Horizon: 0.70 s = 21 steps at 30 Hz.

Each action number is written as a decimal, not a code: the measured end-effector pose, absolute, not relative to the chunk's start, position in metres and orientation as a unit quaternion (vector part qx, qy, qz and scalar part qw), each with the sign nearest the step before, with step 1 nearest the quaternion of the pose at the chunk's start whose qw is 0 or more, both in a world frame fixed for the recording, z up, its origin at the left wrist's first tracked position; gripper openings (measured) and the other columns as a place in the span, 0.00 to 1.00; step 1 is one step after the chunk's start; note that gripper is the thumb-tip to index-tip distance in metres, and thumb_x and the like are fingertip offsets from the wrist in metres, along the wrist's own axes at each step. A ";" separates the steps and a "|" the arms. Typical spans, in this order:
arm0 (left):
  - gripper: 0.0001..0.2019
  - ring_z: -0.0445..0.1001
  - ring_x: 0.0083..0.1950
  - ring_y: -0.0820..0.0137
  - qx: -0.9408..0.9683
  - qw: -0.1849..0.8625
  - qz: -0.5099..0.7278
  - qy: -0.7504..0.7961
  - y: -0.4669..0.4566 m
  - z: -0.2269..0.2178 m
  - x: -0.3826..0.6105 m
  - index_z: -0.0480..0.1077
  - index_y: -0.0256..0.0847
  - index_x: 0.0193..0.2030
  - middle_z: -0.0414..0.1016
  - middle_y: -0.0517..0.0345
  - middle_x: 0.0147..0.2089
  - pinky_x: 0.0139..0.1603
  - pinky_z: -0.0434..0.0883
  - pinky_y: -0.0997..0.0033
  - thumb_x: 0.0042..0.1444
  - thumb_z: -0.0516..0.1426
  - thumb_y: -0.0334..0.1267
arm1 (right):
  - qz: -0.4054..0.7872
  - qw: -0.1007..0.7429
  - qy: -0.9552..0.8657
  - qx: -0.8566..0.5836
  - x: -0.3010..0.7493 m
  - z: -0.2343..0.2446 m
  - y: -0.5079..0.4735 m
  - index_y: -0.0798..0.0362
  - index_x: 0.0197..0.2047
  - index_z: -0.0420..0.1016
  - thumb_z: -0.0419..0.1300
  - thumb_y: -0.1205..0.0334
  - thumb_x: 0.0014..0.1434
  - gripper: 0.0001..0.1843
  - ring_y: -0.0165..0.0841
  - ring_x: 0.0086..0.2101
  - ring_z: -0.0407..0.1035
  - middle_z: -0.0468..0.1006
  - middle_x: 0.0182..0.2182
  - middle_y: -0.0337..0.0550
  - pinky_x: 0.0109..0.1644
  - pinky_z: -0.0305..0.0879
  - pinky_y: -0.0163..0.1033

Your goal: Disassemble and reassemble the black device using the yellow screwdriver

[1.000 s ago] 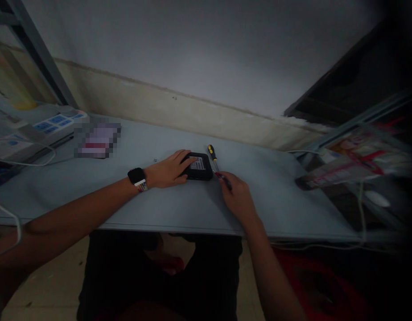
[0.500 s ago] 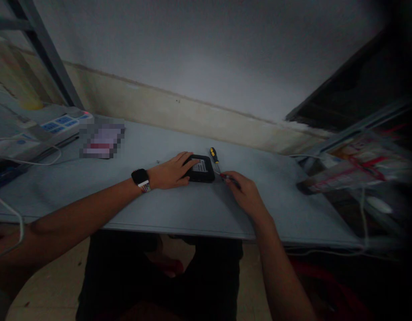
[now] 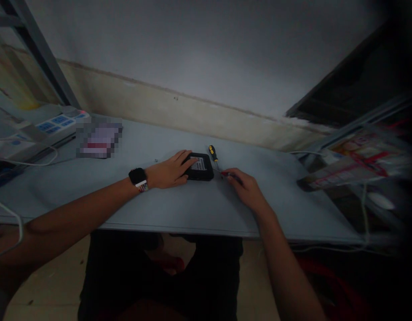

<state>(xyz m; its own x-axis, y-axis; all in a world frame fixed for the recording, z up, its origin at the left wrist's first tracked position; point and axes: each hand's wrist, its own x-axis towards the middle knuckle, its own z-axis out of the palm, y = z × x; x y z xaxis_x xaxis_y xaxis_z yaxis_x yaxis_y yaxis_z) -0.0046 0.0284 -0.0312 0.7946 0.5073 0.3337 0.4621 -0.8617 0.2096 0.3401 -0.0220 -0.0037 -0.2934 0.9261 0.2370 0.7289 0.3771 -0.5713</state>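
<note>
A flat black rectangular device (image 3: 206, 173) with a pale printed label lies on the grey table. My left hand (image 3: 170, 171) grips its left side, fingers across the top and thumb at the near edge. In my right hand (image 3: 244, 185) is a thin screwdriver (image 3: 228, 174) with a red and dark handle, mostly covered by the fingers. Its slim shaft points left at the device's right edge; whether the tip touches is too small to tell. Just beyond lies a second screwdriver (image 3: 213, 153), yellow and black, its shaft towards me.
To the left are a blurred-out phone-like item (image 3: 100, 140) and a white power strip (image 3: 60, 124) with cables. Clear plastic packaging with red bands (image 3: 343, 174) stands at the right end. A wall (image 3: 192, 111) closes off the table's far side.
The whole view has shifted slightly. Both hands keep their places on the device and the screwdriver, with only a slight change at the right fingers.
</note>
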 end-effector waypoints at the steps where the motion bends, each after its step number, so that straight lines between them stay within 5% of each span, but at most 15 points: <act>1: 0.32 0.47 0.84 0.38 0.946 0.059 0.191 0.257 0.029 -0.031 -0.005 0.47 0.33 0.80 0.45 0.26 0.83 0.81 0.56 0.30 0.76 0.51 0.42 | 0.184 0.272 -0.783 -0.528 0.340 -0.004 -0.021 0.49 0.55 0.82 0.58 0.57 0.72 0.14 0.43 0.45 0.81 0.88 0.47 0.47 0.52 0.73 0.48; 14: 0.32 0.53 0.81 0.41 0.938 0.074 0.227 0.250 0.031 -0.031 -0.004 0.48 0.36 0.80 0.51 0.29 0.79 0.79 0.60 0.30 0.74 0.52 0.41 | 0.120 0.345 -0.704 -0.609 0.356 -0.012 -0.032 0.53 0.51 0.83 0.56 0.53 0.68 0.18 0.40 0.34 0.78 0.85 0.36 0.46 0.41 0.72 0.45; 21: 0.32 0.54 0.80 0.41 0.937 0.077 0.237 0.246 0.031 -0.033 -0.003 0.49 0.36 0.80 0.52 0.30 0.79 0.78 0.61 0.30 0.74 0.52 0.41 | -0.023 0.308 -0.679 -0.666 0.359 -0.019 -0.055 0.51 0.49 0.83 0.60 0.60 0.63 0.15 0.48 0.42 0.78 0.85 0.42 0.53 0.50 0.72 0.53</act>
<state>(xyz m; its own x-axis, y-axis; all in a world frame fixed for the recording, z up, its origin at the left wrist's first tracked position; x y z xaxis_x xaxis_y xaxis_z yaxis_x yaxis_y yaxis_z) -0.0035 0.0315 -0.0326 0.7672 0.4967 0.4058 0.4239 -0.8675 0.2604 0.3593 -0.0550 -0.0192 0.0756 0.8905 0.4486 0.9188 0.1125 -0.3782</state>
